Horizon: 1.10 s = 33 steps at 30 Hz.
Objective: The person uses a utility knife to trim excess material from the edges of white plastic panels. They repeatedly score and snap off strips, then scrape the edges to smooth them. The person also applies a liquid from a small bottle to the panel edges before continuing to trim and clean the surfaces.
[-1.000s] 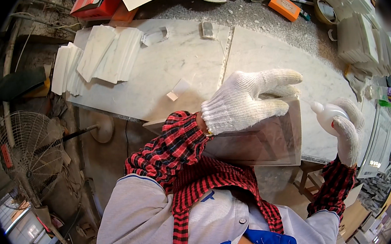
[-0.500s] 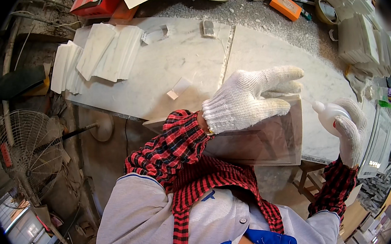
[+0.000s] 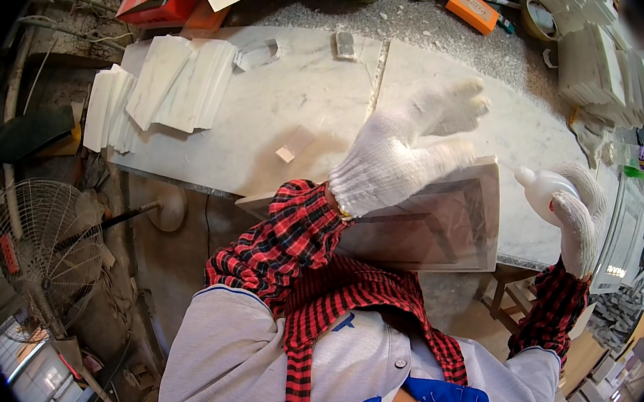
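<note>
Left hand spread open, gripping nothing, by one brownish panel; right hand curled round one white bottle.

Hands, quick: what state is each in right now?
Left hand: open, fingers spread, holding nothing visible.
Right hand: closed around a white squeeze bottle.

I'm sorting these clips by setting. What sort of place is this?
Likely a stone or tile workshop: marble-like slabs lie stacked, grey grit lies scattered nearby, and a caged fan stands at left.
</note>
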{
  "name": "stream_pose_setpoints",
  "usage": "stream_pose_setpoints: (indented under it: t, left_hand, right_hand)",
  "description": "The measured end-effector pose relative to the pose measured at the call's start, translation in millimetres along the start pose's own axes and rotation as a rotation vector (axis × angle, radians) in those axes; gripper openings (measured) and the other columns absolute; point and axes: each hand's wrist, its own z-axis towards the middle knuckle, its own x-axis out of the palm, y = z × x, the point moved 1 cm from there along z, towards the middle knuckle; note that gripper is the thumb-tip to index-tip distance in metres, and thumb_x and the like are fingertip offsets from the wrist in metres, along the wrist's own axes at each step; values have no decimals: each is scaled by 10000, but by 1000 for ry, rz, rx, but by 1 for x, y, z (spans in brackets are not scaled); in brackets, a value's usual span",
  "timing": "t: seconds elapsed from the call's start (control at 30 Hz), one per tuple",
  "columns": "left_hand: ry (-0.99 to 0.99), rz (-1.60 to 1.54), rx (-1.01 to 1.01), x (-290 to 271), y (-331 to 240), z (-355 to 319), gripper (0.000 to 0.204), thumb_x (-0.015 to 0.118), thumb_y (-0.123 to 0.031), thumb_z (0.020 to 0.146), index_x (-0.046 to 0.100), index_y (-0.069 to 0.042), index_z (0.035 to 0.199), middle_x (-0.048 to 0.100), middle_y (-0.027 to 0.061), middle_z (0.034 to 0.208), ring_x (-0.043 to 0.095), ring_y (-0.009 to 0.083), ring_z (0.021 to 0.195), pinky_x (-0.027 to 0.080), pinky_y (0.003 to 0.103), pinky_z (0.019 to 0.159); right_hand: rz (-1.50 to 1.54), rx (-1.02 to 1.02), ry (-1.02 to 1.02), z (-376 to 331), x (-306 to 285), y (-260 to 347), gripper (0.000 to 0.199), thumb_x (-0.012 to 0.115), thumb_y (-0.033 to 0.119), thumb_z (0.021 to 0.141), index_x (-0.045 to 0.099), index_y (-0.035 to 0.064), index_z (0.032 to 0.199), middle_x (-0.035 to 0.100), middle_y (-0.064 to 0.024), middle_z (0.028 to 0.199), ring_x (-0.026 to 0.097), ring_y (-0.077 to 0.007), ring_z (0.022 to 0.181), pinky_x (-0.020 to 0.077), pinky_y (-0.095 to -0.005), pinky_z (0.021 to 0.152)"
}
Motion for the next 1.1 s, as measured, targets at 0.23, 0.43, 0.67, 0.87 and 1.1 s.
stream_pose_setpoints:
  t: [0.23, 0.43, 0.67, 0.87, 1.1]
  left_hand:
    - [-147, -59, 67, -1, 2, 0, 534, 600, -39, 973, 430, -22, 1480, 596, 144, 1374, 574, 193, 1250, 467, 324, 1056]
    - [-158, -51, 53, -1, 0, -1, 526, 587, -28, 976, 431, -17, 1478, 594, 155, 1375, 578, 197, 1246, 468, 326, 1056]
    - [-175, -20, 71, -2, -2, -2, 518, 578, -27, 979, 434, -16, 1476, 602, 160, 1366, 588, 199, 1232, 475, 324, 1050]
    - [-179, -28, 92, -3, 0, -2, 514, 577, -26, 980, 435, -8, 1474, 596, 167, 1375, 586, 201, 1238, 473, 325, 1054]
    - [-186, -61, 90, -1, 0, -2, 501, 555, 1, 982, 434, 8, 1469, 591, 180, 1376, 577, 214, 1253, 463, 331, 1068]
  right_hand:
    - [-20, 0, 47, 2, -2, 8, 500, 694, 398, 668, 667, -40, 906, 615, -111, 810, 573, -209, 762, 452, -326, 716]
    - [-23, 49, 149, 1, -11, 0, 544, 695, 446, 739, 653, -37, 987, 613, -111, 910, 571, -207, 856, 440, -335, 812]
    - [-54, 29, 88, 1, -8, 4, 522, 694, 420, 716, 659, -40, 961, 615, -113, 876, 576, -212, 827, 449, -335, 783]
    - [-46, -4, 50, 1, -2, 9, 510, 695, 400, 683, 665, -46, 927, 610, -119, 820, 578, -220, 767, 458, -336, 725]
    - [-49, 9, 42, 1, -3, 11, 520, 693, 410, 675, 664, -43, 929, 609, -115, 822, 573, -219, 761, 451, -331, 721]
